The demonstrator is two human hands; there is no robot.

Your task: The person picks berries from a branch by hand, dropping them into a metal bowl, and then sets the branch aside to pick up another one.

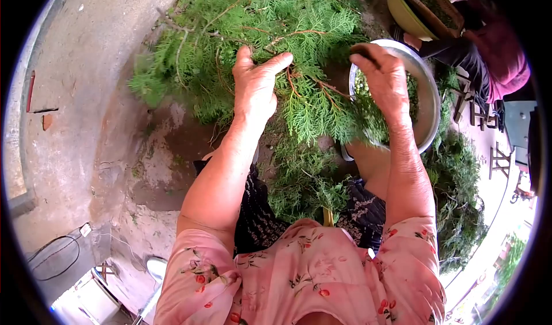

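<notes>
Green conifer branches with flat, feathery sprays [310, 32] fill the space in front of me. My left hand [255, 86] is closed around a leafy conifer branch [305, 104], thumb stretched out along it. Over the left rim of a wide metal basin [428, 124] is my right hand [386, 78], its fingers curled in and pressed together. What those fingers hold, if anything, is hidden. Small pale green bits [361, 86] lie inside the basin, and leafy tips hang over its near left side.
More cut greenery lies between my feet and in a heap [457, 198] to the right. A yellow bowl [405, 14] and a basket stand at the upper right beside another person [500, 55], seated. A concrete wall [69, 95] runs along the left.
</notes>
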